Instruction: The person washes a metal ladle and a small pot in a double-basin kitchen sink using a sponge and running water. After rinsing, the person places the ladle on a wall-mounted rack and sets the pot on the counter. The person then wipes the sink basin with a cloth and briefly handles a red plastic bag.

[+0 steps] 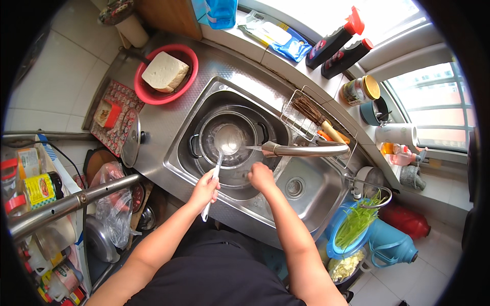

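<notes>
My left hand (204,190) grips the white handle of a metal ladle (229,139). The ladle's round bowl is over the inside of a steel pot (206,129) with two black side handles. This pot is in the left basin of a steel sink (179,137), and a wider round metal rim shows around it. Water runs from the tap spout (270,149) towards the pot. To the right of the pot, just below the spout, my right hand (261,176) is curled with its fingers closed; no object shows in it.
A red plastic basin (138,86) with a block of tofu (165,71) stands on the counter's left. Beside the tap, a wire rack (285,114) holds a twig brush (308,109). Cut greens (356,225) fill a blue basket at right. A metal rail (76,204) crosses the left side.
</notes>
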### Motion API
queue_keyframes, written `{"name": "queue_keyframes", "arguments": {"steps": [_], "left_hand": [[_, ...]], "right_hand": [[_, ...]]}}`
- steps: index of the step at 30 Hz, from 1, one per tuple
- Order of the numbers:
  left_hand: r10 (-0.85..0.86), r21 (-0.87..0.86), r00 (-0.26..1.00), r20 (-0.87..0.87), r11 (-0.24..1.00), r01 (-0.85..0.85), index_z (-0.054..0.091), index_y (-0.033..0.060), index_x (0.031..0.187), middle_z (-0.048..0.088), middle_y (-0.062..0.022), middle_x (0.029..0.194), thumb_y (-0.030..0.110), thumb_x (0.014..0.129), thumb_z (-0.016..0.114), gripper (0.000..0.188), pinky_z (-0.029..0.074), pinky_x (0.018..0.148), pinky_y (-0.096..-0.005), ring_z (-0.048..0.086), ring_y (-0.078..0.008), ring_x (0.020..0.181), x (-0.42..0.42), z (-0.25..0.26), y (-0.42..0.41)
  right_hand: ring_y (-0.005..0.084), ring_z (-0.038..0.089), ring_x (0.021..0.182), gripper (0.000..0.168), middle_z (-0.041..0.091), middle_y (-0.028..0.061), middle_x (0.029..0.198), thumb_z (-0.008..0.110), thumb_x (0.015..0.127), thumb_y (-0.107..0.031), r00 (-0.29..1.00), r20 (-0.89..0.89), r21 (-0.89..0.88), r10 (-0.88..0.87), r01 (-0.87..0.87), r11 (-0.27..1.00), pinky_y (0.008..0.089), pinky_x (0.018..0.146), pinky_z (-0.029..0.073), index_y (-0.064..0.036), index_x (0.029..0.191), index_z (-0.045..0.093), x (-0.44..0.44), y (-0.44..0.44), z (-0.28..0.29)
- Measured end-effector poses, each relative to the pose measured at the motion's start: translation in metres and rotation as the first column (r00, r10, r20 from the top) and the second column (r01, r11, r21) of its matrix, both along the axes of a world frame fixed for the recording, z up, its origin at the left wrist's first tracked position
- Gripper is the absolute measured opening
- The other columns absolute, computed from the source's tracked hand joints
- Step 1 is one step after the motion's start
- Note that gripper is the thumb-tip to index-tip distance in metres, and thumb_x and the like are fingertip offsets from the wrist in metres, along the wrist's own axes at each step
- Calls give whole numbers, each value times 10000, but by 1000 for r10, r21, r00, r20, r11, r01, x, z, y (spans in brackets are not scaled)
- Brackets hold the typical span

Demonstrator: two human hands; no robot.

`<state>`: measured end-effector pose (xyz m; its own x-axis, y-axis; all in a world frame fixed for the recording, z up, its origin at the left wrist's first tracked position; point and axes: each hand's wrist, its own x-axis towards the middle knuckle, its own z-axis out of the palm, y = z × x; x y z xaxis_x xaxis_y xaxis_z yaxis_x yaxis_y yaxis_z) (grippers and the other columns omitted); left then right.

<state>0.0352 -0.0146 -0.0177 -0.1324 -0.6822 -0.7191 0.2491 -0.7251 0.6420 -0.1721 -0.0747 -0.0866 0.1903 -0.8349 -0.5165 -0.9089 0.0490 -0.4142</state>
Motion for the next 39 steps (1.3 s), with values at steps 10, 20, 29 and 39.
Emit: {"name": "queue_keyframes", "arguments": {"steps": [10,20,29,39], "left_hand": [[-47,157,984,-174,985,75,373,124,1312,435,-14,739,183,959,399,359,318,376,-212,359,-73,437,-15,17,-3],[-155,174,979,-135,969,177,411,121,1269,393,-8,698,141,950,382,321,304,355,-222,327,-63,403,-8,23,-8],[-96,-26,976,195,994,103,389,107,1307,429,-15,658,143,941,406,368,330,323,-224,374,-75,363,-7,18,-25],[14,92,861,-509,995,38,391,81,1202,543,-87,756,222,967,366,275,397,441,-229,471,-122,501,-17,24,-5]], "right_hand": [[323,599,784,117,619,166,799,622,742,-58,825,539,-436,-171,447,781,391,706,459,8,838,620,55,-28,-10],[276,585,695,130,594,144,765,614,696,-55,729,600,-59,-328,449,891,386,656,465,-9,815,589,64,-45,-54],[312,612,818,210,615,171,932,638,738,-76,782,497,-278,-377,555,784,371,735,482,12,927,617,30,-16,-49],[139,530,968,479,536,71,1103,576,822,-64,-69,656,667,-752,519,534,333,757,476,-68,1266,395,39,-42,-5]]}}
